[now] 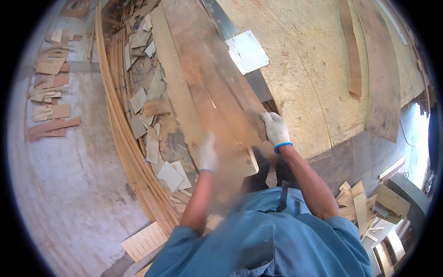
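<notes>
Long reddish-brown wooden boards (184, 46) lie lengthwise in front of me, with a narrow dark slit between two of them. My right hand (277, 130), in a white knitted glove with a blue cuff, grips the near right corner of the right-hand board (237, 94). At the left side of the boards is my left hand (208, 152), also gloved. Motion smears its fingers, so whether it touches the wood is unclear. A paler plank (173, 69) runs along the left of the boards. Below the near board end, a light rounded wooden edge (251, 164) shows.
A white square plate (248, 51) rests on a dark metal strip beside the large plywood surface (300, 83). Long thin strips (115, 106) and scattered wood offcuts (138, 99) lie leftward. More offcuts (360, 203) are piled at lower right. Small wood stacks (50, 111) lie on the floor.
</notes>
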`<action>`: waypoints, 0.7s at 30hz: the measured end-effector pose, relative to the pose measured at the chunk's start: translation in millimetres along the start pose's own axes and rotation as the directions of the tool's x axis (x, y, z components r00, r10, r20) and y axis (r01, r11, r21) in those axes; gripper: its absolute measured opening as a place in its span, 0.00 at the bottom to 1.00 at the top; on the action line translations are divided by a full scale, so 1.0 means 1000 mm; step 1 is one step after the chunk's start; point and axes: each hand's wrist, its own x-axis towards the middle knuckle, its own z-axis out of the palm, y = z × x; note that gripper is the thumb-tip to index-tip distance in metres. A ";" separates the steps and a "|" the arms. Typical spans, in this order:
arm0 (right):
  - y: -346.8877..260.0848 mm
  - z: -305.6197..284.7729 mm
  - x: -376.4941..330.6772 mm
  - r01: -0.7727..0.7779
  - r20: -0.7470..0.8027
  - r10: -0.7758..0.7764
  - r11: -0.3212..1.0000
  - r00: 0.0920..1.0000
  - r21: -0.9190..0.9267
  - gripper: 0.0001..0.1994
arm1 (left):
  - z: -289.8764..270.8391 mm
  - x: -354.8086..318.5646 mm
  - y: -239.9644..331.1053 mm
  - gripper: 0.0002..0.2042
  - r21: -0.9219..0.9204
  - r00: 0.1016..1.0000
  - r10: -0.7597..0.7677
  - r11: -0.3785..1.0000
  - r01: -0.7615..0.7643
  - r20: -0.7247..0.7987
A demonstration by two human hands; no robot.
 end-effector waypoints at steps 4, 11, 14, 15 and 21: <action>0.012 -0.013 -0.023 -0.030 -0.028 0.027 0.996 0.999 -0.087 0.18 | -0.011 -0.029 -0.015 0.32 0.132 1.000 -0.013 0.991 0.010 0.025; 0.031 -0.027 -0.053 0.033 -0.049 -0.037 0.996 0.998 -0.089 0.17 | -0.001 -0.073 -0.004 0.30 0.251 0.990 -0.138 0.960 0.126 0.031; 0.011 -0.023 -0.047 -0.018 -0.057 0.011 0.993 0.998 -0.118 0.17 | -0.018 -0.055 -0.038 0.31 0.344 0.990 0.000 0.938 -0.049 0.142; 0.012 -0.021 -0.042 -0.006 -0.059 0.000 0.994 0.998 -0.108 0.17 | -0.020 -0.048 -0.043 0.31 0.297 0.988 -0.022 0.955 -0.024 0.151; -0.002 -0.012 -0.022 -0.044 -0.006 0.044 0.990 0.999 -0.137 0.20 | -0.014 -0.032 -0.012 0.27 0.649 0.889 0.289 0.609 -0.456 0.354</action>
